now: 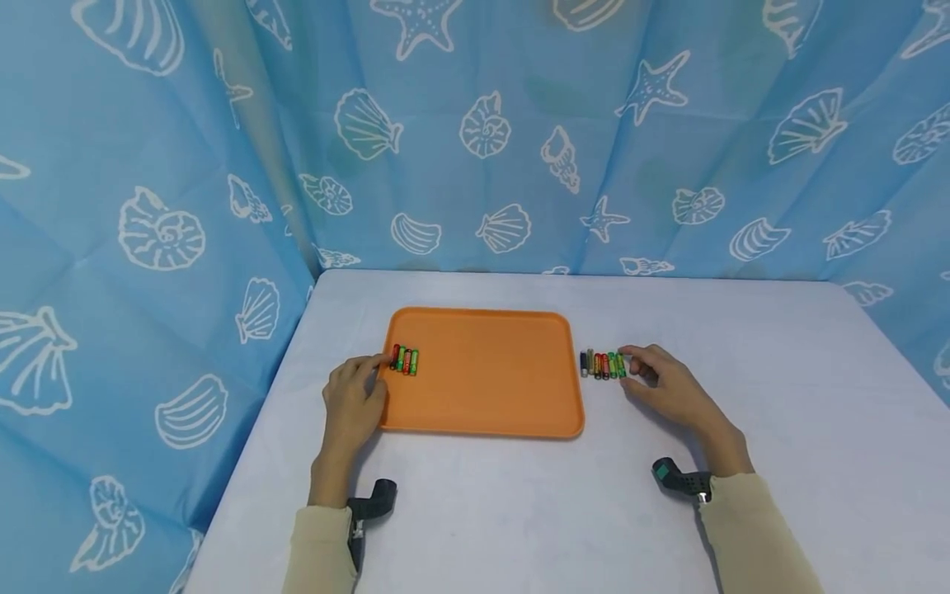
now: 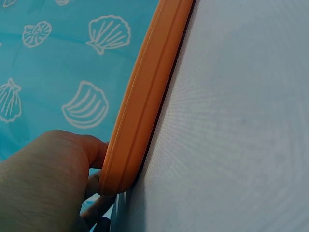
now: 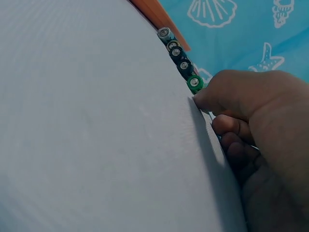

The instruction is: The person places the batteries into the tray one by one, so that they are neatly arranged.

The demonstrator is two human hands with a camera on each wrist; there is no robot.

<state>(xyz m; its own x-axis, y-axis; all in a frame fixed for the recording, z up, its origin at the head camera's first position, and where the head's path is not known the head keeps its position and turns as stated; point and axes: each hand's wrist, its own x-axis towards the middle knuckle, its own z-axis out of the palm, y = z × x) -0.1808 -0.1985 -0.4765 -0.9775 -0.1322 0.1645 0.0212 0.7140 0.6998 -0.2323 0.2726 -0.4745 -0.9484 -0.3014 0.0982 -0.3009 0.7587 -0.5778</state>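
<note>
An orange tray (image 1: 490, 388) lies on the white table. Several small batteries (image 1: 404, 360) sit side by side at its left end. My left hand (image 1: 355, 400) rests on the tray's left rim (image 2: 145, 96), fingertips close to the red battery; in the left wrist view a finger (image 2: 94, 150) presses against that rim. To the right of the tray, a second row of batteries (image 1: 603, 365) lies on the table. My right hand (image 1: 656, 379) is at its right end, its curled fingers (image 3: 207, 99) pinching the last green battery (image 3: 194, 83).
The table (image 1: 519, 511) is covered in a white cloth and is bare in front of the tray. A blue shell-print curtain (image 1: 475, 148) closes in the back and left sides. The tray's corner (image 3: 154, 14) lies just beyond the battery row.
</note>
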